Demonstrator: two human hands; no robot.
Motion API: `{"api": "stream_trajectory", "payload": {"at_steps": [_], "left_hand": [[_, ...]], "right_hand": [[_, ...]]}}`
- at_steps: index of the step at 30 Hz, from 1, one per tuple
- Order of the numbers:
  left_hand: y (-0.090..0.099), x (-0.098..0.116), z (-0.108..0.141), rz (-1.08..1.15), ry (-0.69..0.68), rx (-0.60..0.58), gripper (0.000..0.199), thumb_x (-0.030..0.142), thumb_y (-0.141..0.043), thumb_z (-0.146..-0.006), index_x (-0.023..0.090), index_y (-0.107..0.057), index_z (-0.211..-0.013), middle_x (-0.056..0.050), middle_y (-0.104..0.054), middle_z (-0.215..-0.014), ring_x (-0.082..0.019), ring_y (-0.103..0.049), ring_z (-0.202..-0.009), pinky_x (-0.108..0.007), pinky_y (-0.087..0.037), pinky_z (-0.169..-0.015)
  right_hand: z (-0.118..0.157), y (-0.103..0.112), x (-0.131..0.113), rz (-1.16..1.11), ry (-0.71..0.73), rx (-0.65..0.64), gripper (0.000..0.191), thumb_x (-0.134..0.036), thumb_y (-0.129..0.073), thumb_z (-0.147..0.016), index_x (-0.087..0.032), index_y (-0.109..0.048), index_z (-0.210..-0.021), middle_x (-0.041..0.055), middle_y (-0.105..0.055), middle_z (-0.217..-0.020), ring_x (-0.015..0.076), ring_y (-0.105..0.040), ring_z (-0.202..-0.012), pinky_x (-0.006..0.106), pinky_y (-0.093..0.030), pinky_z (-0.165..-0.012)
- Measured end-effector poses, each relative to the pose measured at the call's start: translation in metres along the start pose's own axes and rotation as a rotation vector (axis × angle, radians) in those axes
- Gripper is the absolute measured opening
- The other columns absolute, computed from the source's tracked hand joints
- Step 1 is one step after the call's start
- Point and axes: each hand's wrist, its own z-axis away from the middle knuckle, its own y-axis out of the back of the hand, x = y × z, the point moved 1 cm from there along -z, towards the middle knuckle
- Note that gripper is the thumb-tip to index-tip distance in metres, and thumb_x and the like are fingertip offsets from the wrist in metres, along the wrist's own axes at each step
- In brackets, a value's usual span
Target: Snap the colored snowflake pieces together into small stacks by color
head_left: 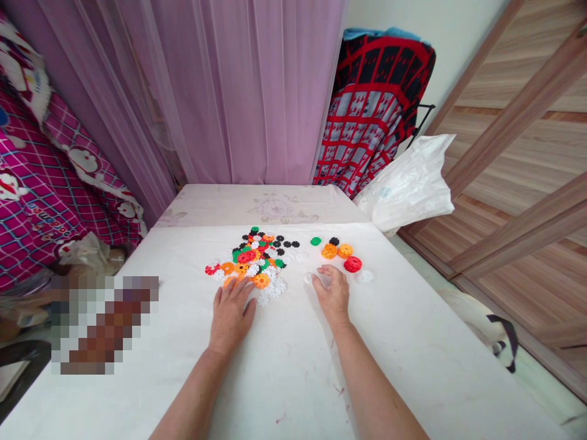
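Left hand (232,319), fingers open, touches plastic snowflake discs (250,263) at twelve o'clock; right hand (332,296), fingers open, sits beside a white disc (308,278).

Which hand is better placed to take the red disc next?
Probably the right hand: it rests just below the small group containing the red disc, while the left hand sits farther off, at the larger pile.

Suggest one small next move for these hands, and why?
Probably the right hand should pick up the pale disc by its fingertips: it lies right there, apart from the heap of coloured plastic discs at the left hand.
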Motion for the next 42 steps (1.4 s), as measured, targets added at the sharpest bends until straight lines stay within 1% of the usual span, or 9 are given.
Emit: {"api": "stream_trajectory", "payload": {"at_steps": [9, 18, 25, 31, 36, 42], "left_hand": [[-0.001, -0.002, 0.000, -0.002, 0.003, -0.009, 0.040, 0.029, -0.044, -0.091, 0.030, -0.059, -0.127, -0.001, -0.054, -0.142, -0.028, -0.039, -0.138, -0.054, -0.027, -0.114], [0.000, -0.001, 0.000, 0.001, 0.004, -0.017, 0.040, 0.029, -0.042, -0.092, 0.030, -0.059, -0.128, -0.001, -0.053, -0.143, -0.027, -0.039, -0.139, -0.054, -0.026, -0.114], [0.002, 0.000, 0.000, -0.003, 0.007, -0.037, 0.040, 0.030, -0.041, -0.092, 0.028, -0.058, -0.129, -0.001, -0.052, -0.144, -0.028, -0.038, -0.139, -0.055, -0.026, -0.114], [0.002, 0.000, 0.000, -0.003, 0.005, -0.031, 0.040, 0.029, -0.043, -0.092, 0.028, -0.059, -0.128, -0.002, -0.053, -0.143, -0.028, -0.038, -0.139, -0.055, -0.026, -0.114], [0.002, 0.000, -0.001, -0.005, 0.007, -0.037, 0.040, 0.028, -0.044, -0.091, 0.028, -0.059, -0.128, -0.001, -0.053, -0.143, -0.028, -0.038, -0.139, -0.055, -0.027, -0.114], [0.000, -0.001, 0.000, -0.004, 0.006, -0.030, 0.040, 0.029, -0.043, -0.091, 0.028, -0.059, -0.127, -0.002, -0.053, -0.143, -0.028, -0.039, -0.139, -0.055, -0.027, -0.114]], "right_hand": [[0.004, -0.005, -0.004, 0.122, 0.046, -0.085, 0.021, -0.032, -0.058, -0.078, -0.022, -0.061, -0.096, 0.0054, -0.071, -0.091, 0.0247, -0.058, -0.092, 0.038, -0.039, -0.083], [0.004, -0.005, -0.005, 0.172, 0.060, -0.113, 0.017, -0.030, -0.059, -0.077, -0.023, -0.062, -0.092, 0.0037, -0.071, -0.093, 0.0244, -0.056, -0.092, 0.036, -0.037, -0.082], [0.004, -0.007, -0.005, 0.209, 0.048, -0.150, 0.018, -0.027, -0.059, -0.076, -0.022, -0.063, -0.092, 0.0042, -0.070, -0.094, 0.0235, -0.055, -0.094, 0.035, -0.036, -0.082], [0.006, -0.003, -0.008, 0.239, -0.007, -0.184, 0.024, -0.028, -0.062, -0.073, -0.021, -0.063, -0.096, 0.0044, -0.069, -0.099, 0.0235, -0.054, -0.098, 0.035, -0.034, -0.085], [0.008, 0.000, -0.009, 0.268, -0.033, -0.191, 0.022, -0.027, -0.064, -0.072, -0.021, -0.062, -0.094, 0.0034, -0.069, -0.095, 0.0236, -0.054, -0.096, 0.035, -0.032, -0.083], [0.008, -0.002, -0.007, 0.260, 0.008, -0.183, 0.019, -0.025, -0.065, -0.073, -0.022, -0.063, -0.091, 0.0022, -0.069, -0.091, 0.0228, -0.054, -0.093, 0.034, -0.031, -0.081]]}}
